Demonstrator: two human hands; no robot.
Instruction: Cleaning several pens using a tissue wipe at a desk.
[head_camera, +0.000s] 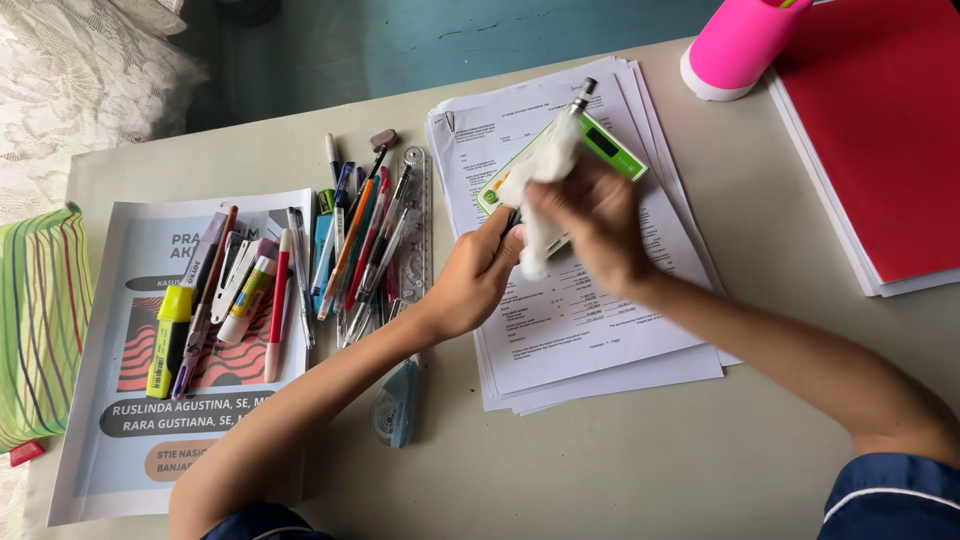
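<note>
Pens (350, 250) lie left, pink cup (735, 45) far right
Left hand (470, 285) grips a pen (578, 100) over papers (590, 320); right hand (590, 225) is closed on a white tissue (545, 165) around it

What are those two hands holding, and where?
Left hand grips a pen by its lower end; right hand wraps a white tissue around its barrel.

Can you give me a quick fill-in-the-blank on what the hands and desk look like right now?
1. The right hand rubs a white ____ along a pen.
2. The left hand grips the pen's ____ end.
3. Both hands work above a stack of printed ____.
4. The correction tape dispenser lies on the table beside the left ____.

Missing words: tissue; lower; papers; forearm
</note>
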